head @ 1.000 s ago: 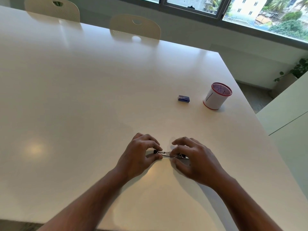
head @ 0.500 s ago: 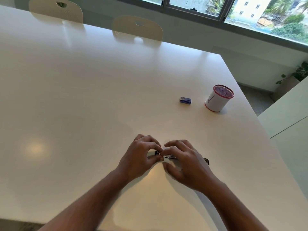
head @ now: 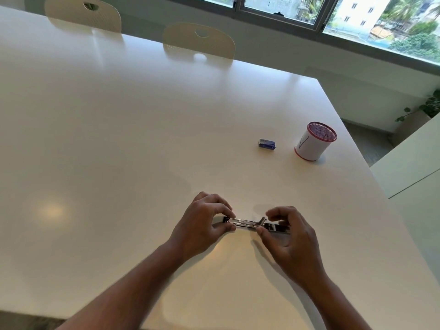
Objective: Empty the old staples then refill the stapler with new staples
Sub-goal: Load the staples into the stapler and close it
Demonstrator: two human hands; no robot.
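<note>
A small metal stapler (head: 247, 222) lies opened out flat on the white table (head: 119, 139), near the front edge. My left hand (head: 202, 222) pinches its left end between thumb and fingers. My right hand (head: 288, 236) holds the right half, thumb in front and curled fingers over the top. The staple channel shows between my hands. A small blue staple box (head: 267, 144) lies farther back to the right, apart from both hands.
A white mesh cup with a red rim (head: 314, 141) stands to the right of the staple box, near the table's right edge. Two cream chairs (head: 200, 41) sit at the far side. A white cabinet (head: 414, 163) stands to the right.
My right hand has slid to the right along the stapler, and the stapler now lies opened out longer, with its middle channel uncovered. My left hand has stayed on the left end.
</note>
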